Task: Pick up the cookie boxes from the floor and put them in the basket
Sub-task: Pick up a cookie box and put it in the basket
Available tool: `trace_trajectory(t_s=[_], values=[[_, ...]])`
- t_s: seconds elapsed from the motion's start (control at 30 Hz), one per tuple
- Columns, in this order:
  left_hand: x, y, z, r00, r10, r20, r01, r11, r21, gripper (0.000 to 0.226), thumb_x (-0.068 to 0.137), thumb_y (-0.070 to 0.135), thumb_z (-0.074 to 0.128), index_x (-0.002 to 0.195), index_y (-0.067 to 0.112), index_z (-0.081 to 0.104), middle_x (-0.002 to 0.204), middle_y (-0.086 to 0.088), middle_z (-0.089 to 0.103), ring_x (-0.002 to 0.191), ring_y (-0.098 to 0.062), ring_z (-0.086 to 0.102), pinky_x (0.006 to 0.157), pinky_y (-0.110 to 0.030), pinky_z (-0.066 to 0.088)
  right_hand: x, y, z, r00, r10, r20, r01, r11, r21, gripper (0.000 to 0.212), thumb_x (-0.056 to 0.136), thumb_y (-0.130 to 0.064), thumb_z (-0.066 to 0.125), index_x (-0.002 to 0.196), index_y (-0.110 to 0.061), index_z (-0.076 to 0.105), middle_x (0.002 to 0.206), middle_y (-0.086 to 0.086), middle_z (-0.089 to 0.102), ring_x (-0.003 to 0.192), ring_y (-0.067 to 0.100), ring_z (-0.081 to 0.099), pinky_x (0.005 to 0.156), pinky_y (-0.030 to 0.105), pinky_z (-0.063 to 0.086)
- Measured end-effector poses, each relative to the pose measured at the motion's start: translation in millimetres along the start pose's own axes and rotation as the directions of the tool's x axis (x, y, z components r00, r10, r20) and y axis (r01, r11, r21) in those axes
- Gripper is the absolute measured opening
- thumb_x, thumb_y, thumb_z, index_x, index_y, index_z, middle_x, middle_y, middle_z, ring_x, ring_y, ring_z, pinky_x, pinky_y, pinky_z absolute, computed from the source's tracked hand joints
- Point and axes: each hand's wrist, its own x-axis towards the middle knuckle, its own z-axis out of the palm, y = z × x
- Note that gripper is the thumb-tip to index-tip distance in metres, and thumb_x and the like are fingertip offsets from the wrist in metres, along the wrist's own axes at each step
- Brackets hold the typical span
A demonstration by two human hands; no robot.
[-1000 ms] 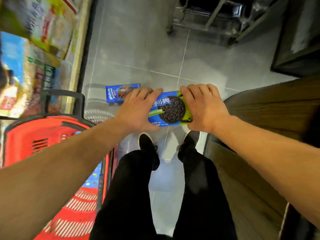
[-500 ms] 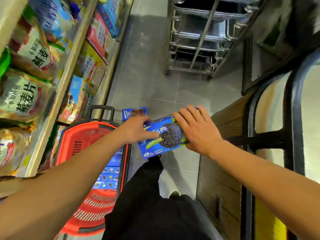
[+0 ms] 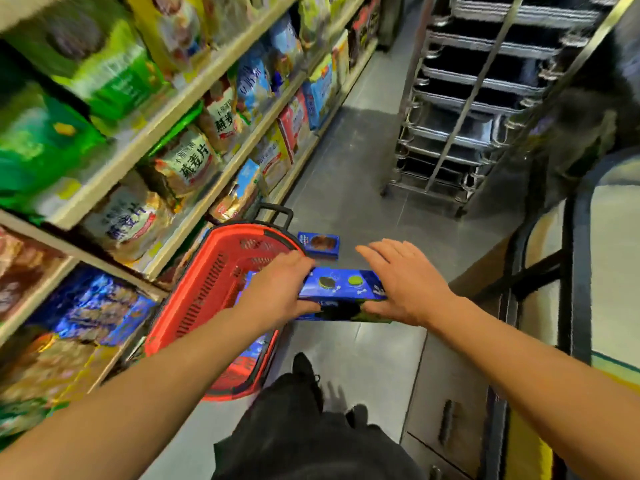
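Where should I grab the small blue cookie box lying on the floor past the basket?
Take the small blue box by its two long edges from above: it lies flat, face up, top clear. The red basket crowds its left end.

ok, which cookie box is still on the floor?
The small blue cookie box beyond the red basket's rim. The larger blue one is held up between both hands; others already lie in the basket.
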Motion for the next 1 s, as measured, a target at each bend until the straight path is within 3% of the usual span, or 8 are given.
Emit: trace_trajectory(t_s=[0.27, 0.5, 0.7, 0.87, 1.0], values=[[-121, -51, 1, 0.984, -0.157, -0.084, 0.154, 0.987, -0.040, 0.065, 0.076, 0.054, 0.070, 0.127, 0.019, 0.046, 0.111, -0.003, 0.050, 0.101, -0.025, 0.047, 0.088, -0.044, 0.044, 3, -114, 2, 0.994, -0.111, 0.020, 0.110, 0.994, 0.019, 0.063, 0.084, -0.054, 0.055, 0.135, -0.019, 0.045, 0.119, 0.004, 0.058, 0.102, 0.028, 0.055, 0.087, 0.038, 0.046], [-206, -145, -21, 0.984, -0.166, -0.067, 0.170, 0.984, 0.057, 0.074, 0.079, 0.059, 0.062, 0.138, 0.020, 0.040, 0.123, -0.004, 0.051, 0.112, -0.028, 0.046, 0.095, -0.045, 0.042, 26, -232, 16, 0.989, -0.148, 0.000, 0.148, 0.989, 0.022, 0.067, 0.087, -0.058, 0.053, 0.139, -0.019, 0.041, 0.126, 0.005, 0.055, 0.109, 0.029, 0.053, 0.089, 0.039, 0.044], [-241, -222, -48, 0.991, -0.128, -0.046, 0.133, 0.983, 0.128, 0.077, 0.079, 0.059, 0.064, 0.141, 0.021, 0.037, 0.127, -0.004, 0.049, 0.116, -0.028, 0.044, 0.096, -0.046, 0.042, 56, -318, 19, 0.998, -0.060, -0.016, 0.061, 0.997, 0.045, 0.071, 0.087, -0.057, 0.057, 0.143, -0.018, 0.037, 0.130, 0.005, 0.052, 0.112, 0.029, 0.051, 0.090, 0.041, 0.046], [-239, -251, -42, 0.990, -0.132, 0.041, 0.127, 0.985, 0.113, 0.070, 0.078, 0.054, 0.065, 0.137, 0.024, 0.042, 0.126, -0.002, 0.050, 0.115, -0.028, 0.043, 0.096, -0.044, 0.040, 73, -340, 37, 0.999, 0.000, 0.049, -0.004, 0.996, 0.088, 0.071, 0.085, -0.057, 0.059, 0.142, -0.019, 0.038, 0.130, 0.005, 0.053, 0.113, 0.029, 0.051, 0.090, 0.039, 0.045], [-219, -269, -22, 0.981, -0.166, 0.104, 0.165, 0.986, 0.020, 0.062, 0.064, 0.056, 0.050, 0.113, 0.019, 0.060, 0.100, -0.005, 0.059, 0.094, -0.030, 0.052, 0.079, -0.041, 0.044, 95, -338, 66, 0.990, 0.054, 0.128, -0.075, 0.984, 0.160, 0.061, 0.081, -0.055, 0.063, 0.129, -0.021, 0.047, 0.119, 0.003, 0.057, 0.108, 0.028, 0.053, 0.084, 0.038, 0.047]])
